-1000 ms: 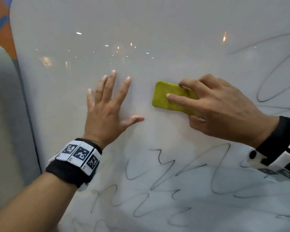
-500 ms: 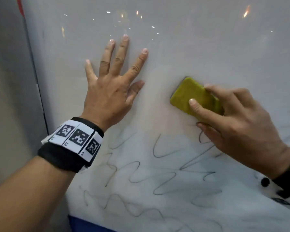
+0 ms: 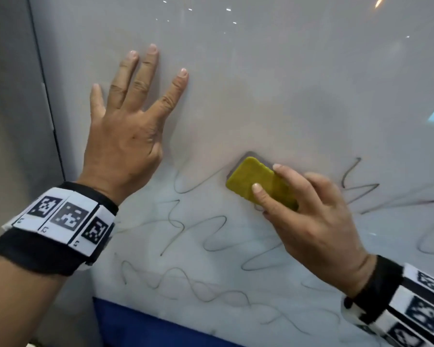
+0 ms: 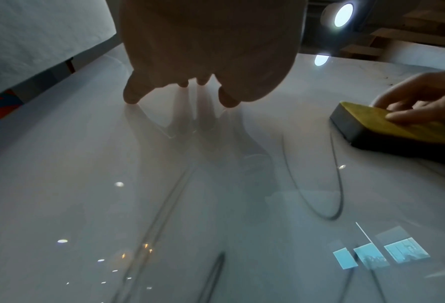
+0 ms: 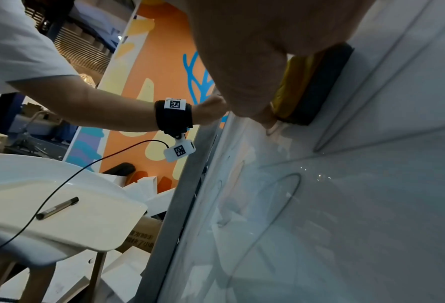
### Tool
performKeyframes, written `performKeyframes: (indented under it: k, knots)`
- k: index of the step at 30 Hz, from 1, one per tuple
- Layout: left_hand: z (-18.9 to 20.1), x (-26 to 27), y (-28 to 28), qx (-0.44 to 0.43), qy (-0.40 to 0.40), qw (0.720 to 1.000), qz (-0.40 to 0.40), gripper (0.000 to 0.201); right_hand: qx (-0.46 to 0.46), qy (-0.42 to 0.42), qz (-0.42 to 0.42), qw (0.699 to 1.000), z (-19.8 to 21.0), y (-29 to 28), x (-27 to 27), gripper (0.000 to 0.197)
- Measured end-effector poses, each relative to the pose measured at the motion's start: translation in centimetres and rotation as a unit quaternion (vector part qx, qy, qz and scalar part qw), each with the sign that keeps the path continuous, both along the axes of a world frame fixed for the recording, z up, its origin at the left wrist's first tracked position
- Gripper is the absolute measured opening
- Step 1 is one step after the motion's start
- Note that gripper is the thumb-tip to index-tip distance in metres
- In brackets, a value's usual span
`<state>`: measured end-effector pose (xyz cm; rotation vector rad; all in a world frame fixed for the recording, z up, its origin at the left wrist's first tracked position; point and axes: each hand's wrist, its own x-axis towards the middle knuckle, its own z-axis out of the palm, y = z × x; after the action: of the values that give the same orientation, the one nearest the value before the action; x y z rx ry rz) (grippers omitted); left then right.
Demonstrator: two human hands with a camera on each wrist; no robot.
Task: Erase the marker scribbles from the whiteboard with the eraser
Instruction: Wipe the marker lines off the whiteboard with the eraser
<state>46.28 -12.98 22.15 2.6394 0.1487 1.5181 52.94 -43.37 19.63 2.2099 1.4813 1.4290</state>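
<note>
The whiteboard (image 3: 273,78) fills the head view; its upper part is wiped, while dark marker scribbles (image 3: 211,241) cover the lower part. My right hand (image 3: 308,216) grips a yellow-backed eraser (image 3: 251,181) with a dark felt face and presses it flat on the board at the top edge of the scribbles. The eraser (image 4: 387,127) also shows at the right of the left wrist view, and the eraser (image 5: 312,86) under my palm in the right wrist view. My left hand (image 3: 128,123) lies flat on the board to the eraser's left, fingers spread and straight.
The board's grey left frame (image 3: 45,91) runs beside my left hand, and a blue strip (image 3: 140,329) lies under its lower edge. In the right wrist view a white chair (image 5: 60,201) carries a marker pen (image 5: 57,208) and a black cable.
The eraser has moved down the board from the wiped area onto the top of the scribbles. The left hand stays flat on the board; the camera has tilted down.
</note>
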Motion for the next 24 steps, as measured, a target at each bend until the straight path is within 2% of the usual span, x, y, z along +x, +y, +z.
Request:
performKeyframes:
  k: [3,5,7,9,12,15,19,21,24]
  knots:
    - [-0.7,-0.5,0.8,-0.002,0.004,1.0,0.002,0.083,0.035,-0.003,0.026,0.999,2.8,0.4,-0.2,0.038]
    - [-1.2,-0.8,1.2,-0.009,0.007,1.0,-0.002,0.087,0.086,-0.016,0.026,0.996,4.9,0.7,-0.1,0.039]
    - [-1.6,-0.8,1.5,-0.007,0.006,1.0,-0.006,0.089,0.119,-0.015,0.017,0.993,5.0,1.6,-0.1,0.041]
    - [-2.3,-0.8,1.7,-0.007,0.005,1.0,-0.007,0.091,0.101,-0.007,0.015,0.995,3.0,3.3,-0.3,0.04]
    - [-3.0,-0.9,1.5,-0.013,0.007,1.0,-0.004,0.091,0.028,-0.007,0.015,0.999,-0.4,5.1,-0.5,0.043]
    - [-3.3,-1.2,1.3,-0.021,0.018,1.0,-0.007,0.092,0.006,-0.004,0.042,0.999,1.5,5.4,-0.4,0.04]
    - [-4.0,-1.3,1.4,-0.025,0.027,0.999,-0.005,0.095,0.09,-0.027,0.046,0.995,4.9,5.7,0.0,0.039]
    - [-4.9,-1.4,1.6,-0.024,0.027,0.999,-0.006,0.095,0.099,-0.021,0.039,0.994,3.0,6.8,-0.3,0.039]
    - [-6.5,-1.5,2.2,-0.027,0.03,0.999,-0.012,0.091,0.021,-0.007,0.022,1.0,-2.7,8.0,-0.8,0.047]
